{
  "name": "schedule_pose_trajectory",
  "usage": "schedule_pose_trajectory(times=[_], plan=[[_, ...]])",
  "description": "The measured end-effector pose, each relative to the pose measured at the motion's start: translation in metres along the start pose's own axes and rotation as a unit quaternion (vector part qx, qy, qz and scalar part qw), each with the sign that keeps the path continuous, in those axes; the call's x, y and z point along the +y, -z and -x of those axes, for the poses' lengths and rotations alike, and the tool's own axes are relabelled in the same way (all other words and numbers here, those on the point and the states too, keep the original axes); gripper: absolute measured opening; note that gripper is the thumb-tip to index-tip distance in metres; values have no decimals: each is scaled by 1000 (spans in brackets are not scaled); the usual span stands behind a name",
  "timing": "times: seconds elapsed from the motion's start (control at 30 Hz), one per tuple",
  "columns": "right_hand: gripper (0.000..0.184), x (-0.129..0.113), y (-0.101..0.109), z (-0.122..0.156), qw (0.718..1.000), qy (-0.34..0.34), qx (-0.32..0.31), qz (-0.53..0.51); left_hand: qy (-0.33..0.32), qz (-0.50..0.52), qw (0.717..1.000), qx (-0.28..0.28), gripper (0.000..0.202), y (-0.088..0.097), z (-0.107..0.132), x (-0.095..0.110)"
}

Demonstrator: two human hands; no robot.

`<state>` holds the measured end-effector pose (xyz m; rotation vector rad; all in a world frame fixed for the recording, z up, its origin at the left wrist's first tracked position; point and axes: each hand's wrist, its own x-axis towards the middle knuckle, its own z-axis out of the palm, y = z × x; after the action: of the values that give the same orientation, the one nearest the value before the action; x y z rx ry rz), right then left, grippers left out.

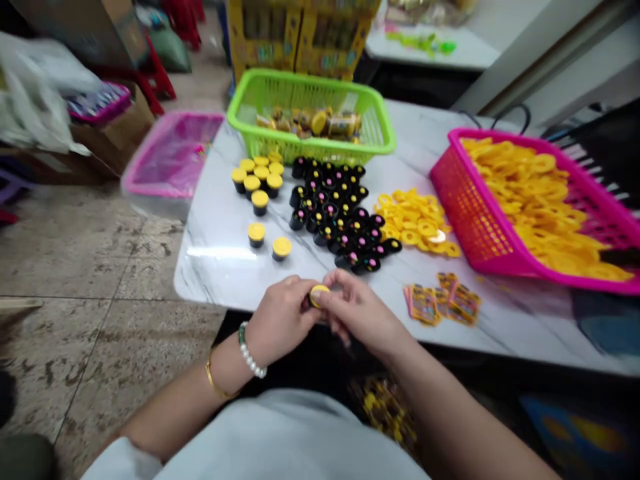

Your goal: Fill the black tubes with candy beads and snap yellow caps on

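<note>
Cup (319,295) in grip of left hand (284,312) and right hand (361,308), near table edge (210,302), bare tabletop (220,271) leftward.

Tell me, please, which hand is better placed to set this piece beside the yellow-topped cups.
The left hand, probably: it holds the yellow-topped piece and is nearer the yellow-topped cups.

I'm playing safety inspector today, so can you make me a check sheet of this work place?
Surface: white marbled table, glossy, with many parts spread on it.
Job's things: yellow-topped black cups, black pieces with pink or yellow spots, yellow rings in a heap.
Clutter: small printed cards, overlapping near the front edge.
Hands: left hand and right hand together hold a yellow-topped piece.
Cables: dark loop behind the pink basket, probably a cable.
Surroundings: green basket at the back; pink-rimmed tub left.
</note>
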<state>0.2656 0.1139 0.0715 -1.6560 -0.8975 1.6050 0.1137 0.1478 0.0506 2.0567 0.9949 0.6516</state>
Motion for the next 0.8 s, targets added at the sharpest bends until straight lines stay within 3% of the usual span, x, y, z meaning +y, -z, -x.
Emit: schedule_pose_trajectory(times=[0.17, 0.3, 0.47, 0.63, 0.73, 0.8], plan=[[49, -15, -27, -19, 1000, -1, 6, -30, 124, -7, 988, 89, 64, 21, 3, -14], [54, -27, -40, -36, 999, 37, 1, -37, 157, -7, 979, 127, 84, 35, -2, -24], [48, -35, -55, -60, 994, 52, 2, -94, 150, -14, 980, 129, 72, 57, -20, -41], [40, -41, -66, -72, 987, 39, 20, -154, 117, -43, 990, 62, 58, 92, -33, -50], [41, -41, -67, -66, 984, 33, 39, -171, 163, -57, 980, 100, 44, 110, -42, -54], [46, -40, -68, -59, 980, 42, 51, -189, 204, -81, 967, 129, 48, 115, -54, -58]])
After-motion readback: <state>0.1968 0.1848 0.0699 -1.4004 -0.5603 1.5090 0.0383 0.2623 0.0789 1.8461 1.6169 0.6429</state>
